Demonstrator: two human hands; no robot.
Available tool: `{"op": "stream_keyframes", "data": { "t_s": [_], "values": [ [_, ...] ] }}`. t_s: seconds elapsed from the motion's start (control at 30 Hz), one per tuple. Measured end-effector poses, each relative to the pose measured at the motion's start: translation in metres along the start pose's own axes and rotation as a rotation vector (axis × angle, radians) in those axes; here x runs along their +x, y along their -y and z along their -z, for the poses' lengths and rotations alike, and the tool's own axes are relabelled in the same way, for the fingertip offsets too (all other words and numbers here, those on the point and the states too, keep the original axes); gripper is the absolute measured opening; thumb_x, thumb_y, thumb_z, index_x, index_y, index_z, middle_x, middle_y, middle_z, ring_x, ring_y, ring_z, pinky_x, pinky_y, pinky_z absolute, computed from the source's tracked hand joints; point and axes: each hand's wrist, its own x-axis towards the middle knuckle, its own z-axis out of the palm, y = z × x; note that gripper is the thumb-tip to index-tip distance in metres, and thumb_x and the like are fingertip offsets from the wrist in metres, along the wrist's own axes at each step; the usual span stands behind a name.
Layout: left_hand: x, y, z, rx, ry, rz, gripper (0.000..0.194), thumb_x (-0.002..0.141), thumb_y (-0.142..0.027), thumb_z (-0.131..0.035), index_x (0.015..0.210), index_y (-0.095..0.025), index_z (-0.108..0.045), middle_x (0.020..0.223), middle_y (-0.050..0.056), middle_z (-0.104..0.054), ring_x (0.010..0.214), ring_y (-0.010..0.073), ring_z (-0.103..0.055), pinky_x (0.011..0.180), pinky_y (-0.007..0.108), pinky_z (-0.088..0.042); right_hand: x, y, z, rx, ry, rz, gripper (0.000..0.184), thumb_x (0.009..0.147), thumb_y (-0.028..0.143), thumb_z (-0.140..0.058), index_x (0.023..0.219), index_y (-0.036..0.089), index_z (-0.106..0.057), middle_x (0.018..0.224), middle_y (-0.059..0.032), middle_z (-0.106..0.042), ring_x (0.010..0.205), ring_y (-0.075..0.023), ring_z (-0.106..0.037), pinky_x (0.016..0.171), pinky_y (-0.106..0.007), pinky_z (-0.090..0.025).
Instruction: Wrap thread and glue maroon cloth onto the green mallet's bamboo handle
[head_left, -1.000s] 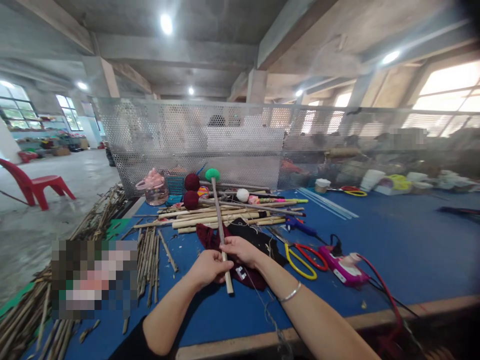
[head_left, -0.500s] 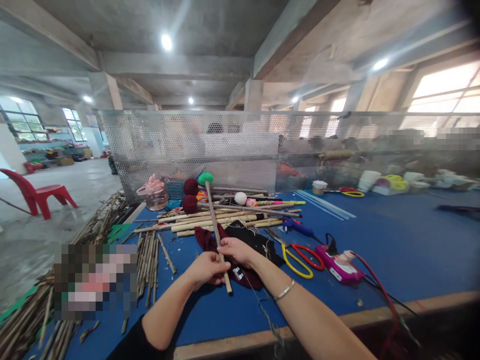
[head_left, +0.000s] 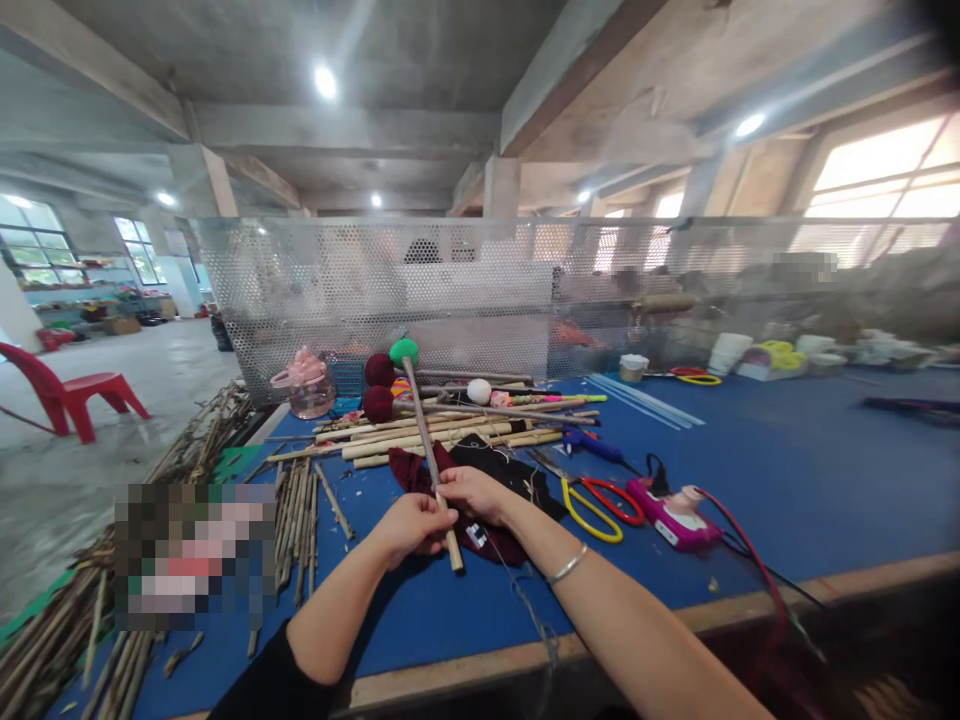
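My left hand (head_left: pixel 416 525) and my right hand (head_left: pixel 472 492) both grip a wooden stick (head_left: pixel 424 425) near its lower end. It slants up and away from me, dark along most of its length and pale at the near end. A green ball (head_left: pixel 404 352) shows at the far tip. Beneath my hands lies dark red cloth (head_left: pixel 504 540), beside a piece of black cloth (head_left: pixel 487 462). A loose grey thread (head_left: pixel 534 610) trails from near my right hand over the table's front edge.
Scissors with yellow and red handles (head_left: pixel 596 508), a blue glue gun (head_left: pixel 592 447) and a magenta power strip (head_left: pixel 675 515) lie to the right. Pale sticks (head_left: pixel 442 438) and dark red balls (head_left: pixel 378 404) lie behind. Thin twigs (head_left: pixel 296 520) are at left, before a perforated metal screen (head_left: pixel 480 300).
The whole view has shifted slightly. Both hands keep hold of the stick in nearly the same pose, with little visible movement.
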Motion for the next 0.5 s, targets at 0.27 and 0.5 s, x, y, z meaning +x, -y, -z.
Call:
{"op": "stream_keyframes", "data": {
  "t_s": [0.27, 0.5],
  "values": [
    [-0.0054, -0.0048, -0.0004, -0.077, 0.155, -0.001, 0.026, 0.054, -0.026, -0.070, 0.068, -0.012, -0.052, 0.065, 0.002, -0.060, 0.058, 0.0101, -0.059, 0.057, 0.021, -0.045, -0.0033, -0.0020, -0.0004, 0.016, 0.121, -0.006, 0.029, 0.064, 0.035, -0.067, 0.072, 0.013, -0.051, 0.049, 0.0047, -0.052, 0.036, -0.0026, -0.036, 0.035, -0.017, -0.016],
    [-0.0023, -0.0002, -0.0022, 0.147, -0.130, -0.070, 0.036, 0.057, -0.043, -0.070, 0.063, -0.014, -0.049, 0.051, -0.004, -0.051, 0.043, 0.0061, -0.047, 0.047, 0.021, -0.042, -0.0012, -0.0023, 0.0017, -0.043, -0.012, -0.010, 0.029, 0.066, 0.039, -0.065, 0.068, 0.016, -0.047, 0.036, 0.0121, -0.031, 0.029, -0.0018, -0.017, 0.031, -0.019, -0.008]
  ]
}}
